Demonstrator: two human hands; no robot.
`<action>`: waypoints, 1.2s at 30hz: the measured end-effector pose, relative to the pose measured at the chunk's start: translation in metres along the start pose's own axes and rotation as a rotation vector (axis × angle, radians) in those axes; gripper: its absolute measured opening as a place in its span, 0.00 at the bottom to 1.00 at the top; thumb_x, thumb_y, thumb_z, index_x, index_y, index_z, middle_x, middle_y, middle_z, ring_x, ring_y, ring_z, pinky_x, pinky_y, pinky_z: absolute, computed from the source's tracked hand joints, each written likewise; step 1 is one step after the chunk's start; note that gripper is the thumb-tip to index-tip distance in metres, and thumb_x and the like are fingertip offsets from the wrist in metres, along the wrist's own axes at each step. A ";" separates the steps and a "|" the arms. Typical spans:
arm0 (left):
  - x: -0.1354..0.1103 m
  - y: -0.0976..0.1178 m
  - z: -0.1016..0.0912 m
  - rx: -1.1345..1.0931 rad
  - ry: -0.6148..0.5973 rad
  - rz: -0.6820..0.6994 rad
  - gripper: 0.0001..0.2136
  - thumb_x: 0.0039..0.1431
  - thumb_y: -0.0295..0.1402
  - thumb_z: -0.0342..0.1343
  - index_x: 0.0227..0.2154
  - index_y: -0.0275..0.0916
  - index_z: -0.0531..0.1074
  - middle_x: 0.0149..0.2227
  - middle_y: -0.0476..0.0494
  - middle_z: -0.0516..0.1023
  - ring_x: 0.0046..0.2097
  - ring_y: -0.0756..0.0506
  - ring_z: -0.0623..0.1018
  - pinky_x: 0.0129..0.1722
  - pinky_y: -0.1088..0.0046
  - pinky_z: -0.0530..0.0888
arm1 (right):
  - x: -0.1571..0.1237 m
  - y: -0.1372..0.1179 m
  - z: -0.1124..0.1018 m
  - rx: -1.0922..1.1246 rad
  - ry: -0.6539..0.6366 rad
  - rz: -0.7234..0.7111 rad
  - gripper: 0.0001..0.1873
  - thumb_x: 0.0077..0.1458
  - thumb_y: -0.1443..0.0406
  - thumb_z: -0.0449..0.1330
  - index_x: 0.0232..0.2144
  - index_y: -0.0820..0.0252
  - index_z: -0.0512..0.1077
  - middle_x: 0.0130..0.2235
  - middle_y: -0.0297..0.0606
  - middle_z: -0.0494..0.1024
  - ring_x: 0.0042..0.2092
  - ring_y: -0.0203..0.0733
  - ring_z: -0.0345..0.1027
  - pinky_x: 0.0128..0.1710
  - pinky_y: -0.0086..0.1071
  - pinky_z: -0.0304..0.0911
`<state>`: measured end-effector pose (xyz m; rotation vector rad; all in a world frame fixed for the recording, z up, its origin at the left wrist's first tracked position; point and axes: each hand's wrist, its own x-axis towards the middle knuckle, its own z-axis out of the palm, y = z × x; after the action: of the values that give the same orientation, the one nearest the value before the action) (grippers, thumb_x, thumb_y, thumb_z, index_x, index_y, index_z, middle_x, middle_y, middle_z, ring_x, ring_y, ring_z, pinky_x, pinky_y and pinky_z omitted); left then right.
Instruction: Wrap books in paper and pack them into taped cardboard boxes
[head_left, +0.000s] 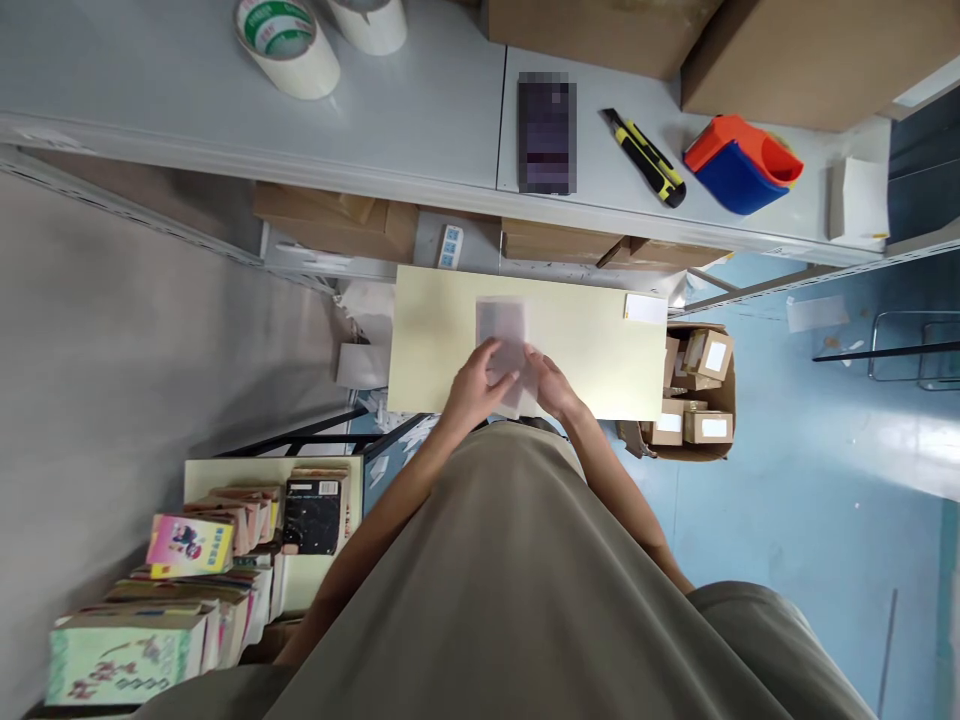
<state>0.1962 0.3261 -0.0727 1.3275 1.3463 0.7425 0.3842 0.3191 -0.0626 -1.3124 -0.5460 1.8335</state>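
Observation:
A pale, translucent plastic wrapper point(501, 318), roughly rectangular, is held between both hands over a cream-coloured board. Whether anything lies inside it I cannot make out. My left hand point(474, 388) grips its left side, with the thumb and fingers bent over the front. From the other side, my right hand point(553, 384) pinches the right edge with its fingertips. The cream board point(592, 350) lies beneath both hands, close to my waist. A small white label card point(645, 308) rests at the board's far right corner.
On the grey shelf point(420, 110) ahead are tape rolls point(289, 55), a blurred phone point(547, 135), a utility knife point(645, 158) and an orange-and-blue tape dispenser point(742, 163). Small cartons fill a box point(731, 400) at right. Books point(187, 545) are stacked at lower left.

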 end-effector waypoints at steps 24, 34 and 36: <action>0.011 -0.025 -0.108 -0.736 -0.025 -0.321 0.27 0.51 0.37 0.75 0.56 0.39 0.87 0.49 0.39 0.92 0.56 0.31 0.89 0.52 0.59 0.85 | 0.014 -0.004 -0.009 -0.255 -0.102 -0.007 0.39 0.58 0.37 0.78 0.63 0.49 0.84 0.62 0.44 0.89 0.60 0.54 0.84 0.62 0.49 0.82; 0.040 -0.082 -0.142 -0.719 0.070 -0.356 0.32 0.49 0.38 0.73 0.60 0.41 0.84 0.54 0.40 0.91 0.62 0.30 0.86 0.59 0.57 0.83 | 0.095 0.060 0.050 -0.350 -0.021 -0.007 0.35 0.48 0.40 0.82 0.48 0.54 0.83 0.41 0.39 0.90 0.40 0.47 0.80 0.41 0.41 0.77; 0.053 -0.097 -0.148 -0.677 0.092 -0.353 0.34 0.49 0.39 0.74 0.62 0.41 0.81 0.57 0.38 0.90 0.64 0.30 0.85 0.62 0.55 0.81 | 0.119 0.075 0.060 -0.386 0.039 0.004 0.33 0.47 0.41 0.81 0.46 0.53 0.82 0.40 0.39 0.89 0.39 0.46 0.78 0.40 0.41 0.76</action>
<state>0.0378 0.3931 -0.1399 0.5124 1.2003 0.9091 0.2851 0.3771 -0.1639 -1.5963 -0.9095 1.7572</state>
